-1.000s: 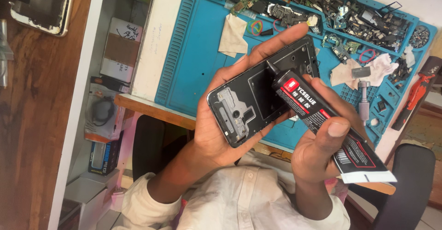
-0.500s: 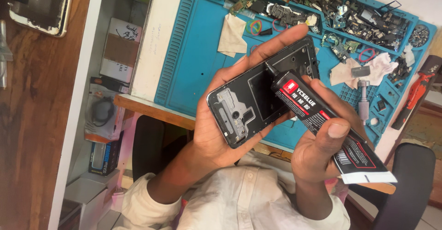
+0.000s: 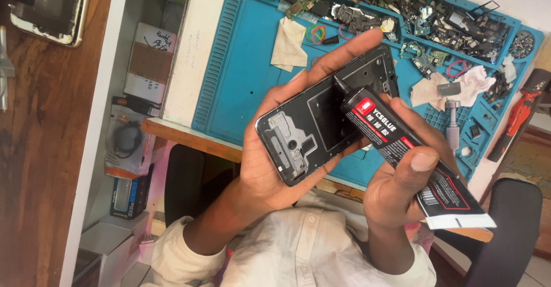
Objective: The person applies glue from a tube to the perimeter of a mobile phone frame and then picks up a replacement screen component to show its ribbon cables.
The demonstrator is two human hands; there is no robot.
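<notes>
Unmoved, black glue tube (image 3: 402, 143) nozzle touches bared phone frame (image 3: 321, 120).

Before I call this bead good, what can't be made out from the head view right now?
- Glue tube: where its nozzle meets the phone frame, any glue is too small to see.
- Frame's underside: hidden by the left hand.
- Parts in the blue mat trays: too small; top edge cuts them.

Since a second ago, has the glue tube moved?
No. The glue tube in the right hand keeps its nozzle at the same spot on the phone frame, and lines up with the blue mat as before.
</notes>
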